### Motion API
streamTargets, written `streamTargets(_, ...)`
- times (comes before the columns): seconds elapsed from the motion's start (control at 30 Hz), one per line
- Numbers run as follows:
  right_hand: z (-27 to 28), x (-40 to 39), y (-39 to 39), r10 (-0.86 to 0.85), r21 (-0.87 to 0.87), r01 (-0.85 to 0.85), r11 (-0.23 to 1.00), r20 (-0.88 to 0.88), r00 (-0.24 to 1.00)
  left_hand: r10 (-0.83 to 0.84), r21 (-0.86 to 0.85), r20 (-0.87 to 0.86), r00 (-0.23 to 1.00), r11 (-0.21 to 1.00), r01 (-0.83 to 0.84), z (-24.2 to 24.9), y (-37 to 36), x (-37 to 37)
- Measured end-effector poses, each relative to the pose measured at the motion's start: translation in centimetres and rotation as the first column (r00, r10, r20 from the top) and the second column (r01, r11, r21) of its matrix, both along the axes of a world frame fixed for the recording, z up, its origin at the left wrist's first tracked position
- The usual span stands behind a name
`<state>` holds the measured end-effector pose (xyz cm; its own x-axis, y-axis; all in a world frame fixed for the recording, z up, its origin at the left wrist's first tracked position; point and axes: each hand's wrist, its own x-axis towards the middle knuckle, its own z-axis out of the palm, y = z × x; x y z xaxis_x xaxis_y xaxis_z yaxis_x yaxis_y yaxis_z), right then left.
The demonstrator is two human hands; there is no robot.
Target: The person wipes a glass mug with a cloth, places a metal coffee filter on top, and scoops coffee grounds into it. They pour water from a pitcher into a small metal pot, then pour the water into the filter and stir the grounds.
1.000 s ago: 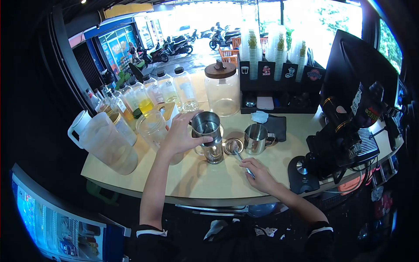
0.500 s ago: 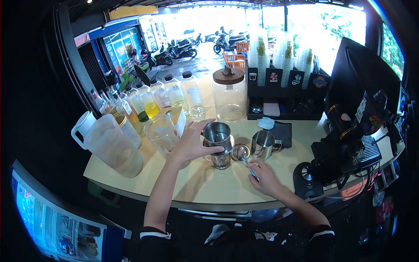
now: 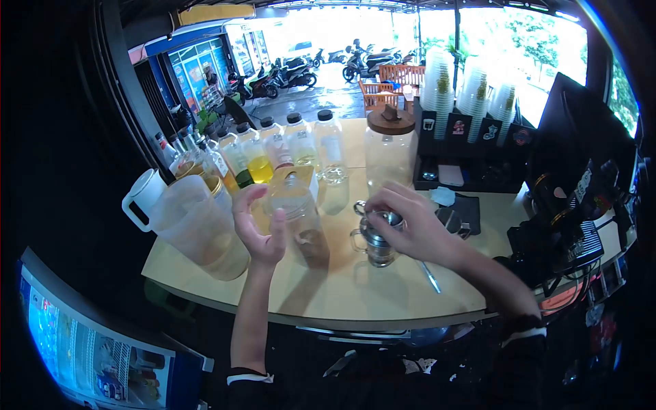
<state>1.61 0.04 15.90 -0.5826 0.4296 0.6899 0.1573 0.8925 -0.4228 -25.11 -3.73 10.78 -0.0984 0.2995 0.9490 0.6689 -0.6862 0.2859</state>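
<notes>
My left hand (image 3: 261, 229) is raised with thumb and fingers apart, holding nothing, close to the left side of a clear jar (image 3: 311, 236). Over a metal drip coffee filter (image 3: 374, 237) my right hand (image 3: 413, 225) bends down, its fingers closed at the filter's top; what they hold is mostly hidden. A small round metal piece (image 3: 359, 207) shows by those fingertips. Under the filter stands a glass mug (image 3: 381, 258), its handle to the left. A spoon (image 3: 430, 277) lies on the counter below my right hand. The metal pitcher (image 3: 449, 220) is partly hidden behind that hand.
A large plastic pitcher (image 3: 195, 229) stands at the left, with several bottles (image 3: 294, 140) behind. A wooden-lidded jar (image 3: 389, 154) is at the back. Stacked plastic cups (image 3: 437, 85) rise from a black organizer (image 3: 427, 147). Black equipment (image 3: 557, 225) fills the right end.
My left hand has let go of the filter and moved left. My right hand has put the spoon down and come over the filter. The view has shifted slightly.
</notes>
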Motion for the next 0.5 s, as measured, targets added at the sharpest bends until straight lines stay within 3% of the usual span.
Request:
streamTargets(0.03,0.7,-1.9,0.4,0.082,0.02,-0.082,0.996,0.029,0.996,-0.026,0.048,0.184,0.983,0.999,0.018,-1.3,0.4,-1.1)
streamTargets(0.07,1.3,-3.9,1.1,0.087,0.015,-0.088,0.996,0.027,0.996,-0.02,0.043,0.183,0.983,0.999,0.012,-2.7,0.5,-2.1)
streamTargets(0.13,2.1,-7.9,2.9,0.204,0.103,-0.211,0.972,0.073,0.976,-0.063,-0.162,0.274,0.96,0.981,0.11,-5.7,1.0,-3.9)
streamTargets(0.17,2.4,-9.7,3.6,0.215,0.019,-0.218,0.976,0.118,0.97,-0.123,-0.266,0.322,0.939,0.94,0.214,-7.3,1.2,-4.4)
streamTargets(0.27,2.7,-14.7,5.9,0.265,-0.111,-0.242,0.964,0.29,0.92,-0.155,-0.394,0.295,0.943,0.879,0.267,-10.6,1.4,-3.5)
streamTargets(0.3,2.8,-15.8,6.6,0.267,-0.109,-0.245,0.963,0.297,0.917,-0.235,-0.504,0.392,0.889,0.754,0.421,-10.8,1.4,-3.0)
streamTargets(0.33,3.2,-16.8,7.2,0.306,-0.268,-0.192,0.944,0.5,0.81,-0.292,-0.578,0.494,0.819,0.593,0.561,-11.0,1.4,-2.6)
streamTargets(0.37,3.4,-17.6,7.5,0.359,-0.399,-0.096,0.912,0.664,0.656,-0.295,-0.57,0.494,0.818,0.6,0.561,-11.2,1.7,-2.6)
streamTargets(0.4,3.2,-18.3,7.7,0.349,-0.385,-0.095,0.918,0.67,0.656,-0.272,-0.581,0.464,0.843,0.625,0.521,-11.4,2.2,-2.6)
streamTargets(0.47,2.7,-19.1,7.9,0.264,-0.249,-0.088,0.965,0.924,0.276,-0.261,-0.58,0.43,0.864,0.654,0.486,-11.9,3.3,-2.5)
streamTargets(0.5,2.2,-18.6,7.6,0.245,-0.242,-0.047,0.969,0.923,0.295,-0.194,-0.569,0.328,0.924,0.741,0.357,-12.2,3.8,-2.3)
